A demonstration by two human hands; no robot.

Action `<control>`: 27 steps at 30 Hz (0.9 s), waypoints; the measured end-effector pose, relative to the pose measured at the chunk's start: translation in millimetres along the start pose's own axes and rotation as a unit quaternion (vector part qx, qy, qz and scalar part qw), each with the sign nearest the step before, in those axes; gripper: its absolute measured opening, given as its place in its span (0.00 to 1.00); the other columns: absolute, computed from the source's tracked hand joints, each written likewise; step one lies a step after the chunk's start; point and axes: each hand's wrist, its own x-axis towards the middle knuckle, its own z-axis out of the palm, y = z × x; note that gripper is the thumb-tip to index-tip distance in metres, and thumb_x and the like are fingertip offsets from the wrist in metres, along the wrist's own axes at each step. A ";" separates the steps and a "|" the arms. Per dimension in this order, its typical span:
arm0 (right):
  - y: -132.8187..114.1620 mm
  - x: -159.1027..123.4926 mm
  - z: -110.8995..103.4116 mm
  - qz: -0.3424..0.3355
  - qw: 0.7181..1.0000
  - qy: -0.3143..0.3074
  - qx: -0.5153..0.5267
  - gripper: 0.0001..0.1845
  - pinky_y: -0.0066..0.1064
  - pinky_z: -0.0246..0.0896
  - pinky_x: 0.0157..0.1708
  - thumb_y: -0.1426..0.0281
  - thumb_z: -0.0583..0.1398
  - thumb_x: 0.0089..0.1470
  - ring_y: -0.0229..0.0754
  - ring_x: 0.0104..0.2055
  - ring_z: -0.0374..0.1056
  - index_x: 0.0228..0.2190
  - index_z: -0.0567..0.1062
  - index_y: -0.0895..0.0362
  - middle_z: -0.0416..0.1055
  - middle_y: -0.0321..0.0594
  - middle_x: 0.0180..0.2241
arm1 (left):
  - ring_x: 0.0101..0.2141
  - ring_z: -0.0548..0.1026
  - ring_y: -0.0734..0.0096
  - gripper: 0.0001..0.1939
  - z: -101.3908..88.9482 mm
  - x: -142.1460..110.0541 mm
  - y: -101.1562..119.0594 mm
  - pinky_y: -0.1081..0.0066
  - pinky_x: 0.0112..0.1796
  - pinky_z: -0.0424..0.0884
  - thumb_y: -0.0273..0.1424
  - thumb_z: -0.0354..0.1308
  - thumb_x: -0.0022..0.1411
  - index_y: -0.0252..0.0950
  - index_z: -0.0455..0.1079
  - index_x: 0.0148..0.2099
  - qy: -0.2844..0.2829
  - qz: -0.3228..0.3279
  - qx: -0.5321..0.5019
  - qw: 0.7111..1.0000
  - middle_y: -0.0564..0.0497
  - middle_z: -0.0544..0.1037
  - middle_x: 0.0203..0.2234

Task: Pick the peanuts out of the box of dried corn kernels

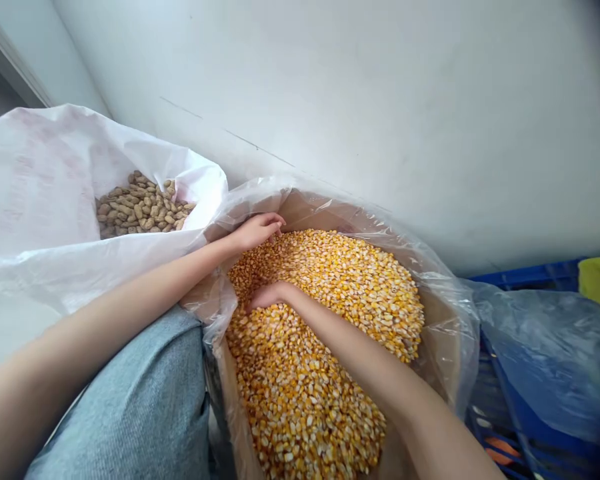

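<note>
A clear plastic sack (445, 293) stands open in front of me, filled with yellow dried corn kernels (340, 287). My left hand (257, 230) rests at the sack's far left edge on top of the kernels, fingers curled together; what they hold, if anything, is hidden. My right hand (270, 295) is pushed into the corn near the left side, fingers buried among the kernels and out of sight. Both forearms reach in from the bottom of the view.
A white woven sack (40, 200) of peanuts in their shells (140, 210) stands open at the left. My knee in blue jeans (145, 400) is at the bottom left. A blue crate (530, 277) covered in blue plastic sits right. A white wall rises behind.
</note>
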 end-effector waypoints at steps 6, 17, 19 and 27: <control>-28.4 -61.7 26.7 -0.012 0.997 -0.032 -0.066 0.27 0.30 0.57 0.36 0.57 0.51 0.44 0.42 0.37 0.63 0.42 0.69 0.60 0.67 0.42 0.39 | 0.26 0.66 0.79 0.16 -2.4 1.1 -3.0 0.80 0.24 0.61 0.31 0.42 0.57 0.27 0.60 0.45 -0.019 0.003 0.019 1.000 0.46 0.68 0.33; -30.6 -167.2 44.7 -0.117 0.990 0.076 -0.015 0.22 0.28 0.50 0.46 0.57 0.47 0.49 0.36 0.46 0.58 0.45 0.64 0.50 0.62 0.35 0.44 | 0.25 0.67 0.79 0.14 -0.1 6.7 -10.6 0.80 0.23 0.61 0.31 0.43 0.57 0.28 0.61 0.43 -0.027 0.016 -0.008 0.999 0.47 0.68 0.32; -19.8 -155.5 13.9 -0.071 0.987 0.143 -0.011 0.25 0.27 0.48 0.48 0.58 0.46 0.50 0.36 0.48 0.56 0.47 0.62 0.54 0.59 0.37 0.48 | 0.25 0.67 0.79 0.14 0.2 7.4 -11.5 0.80 0.22 0.61 0.30 0.42 0.57 0.28 0.60 0.43 -0.026 0.012 -0.015 0.999 0.47 0.68 0.31; 53.6 -37.6 -70.5 0.179 0.901 0.381 -0.107 0.21 0.35 0.56 0.38 0.64 0.43 0.50 0.47 0.42 0.61 0.41 0.66 0.57 0.64 0.46 0.41 | 0.24 0.67 0.80 0.12 -0.2 1.7 0.2 0.80 0.23 0.61 0.27 0.42 0.57 0.27 0.61 0.42 -0.022 -0.008 -0.014 1.000 0.46 0.69 0.30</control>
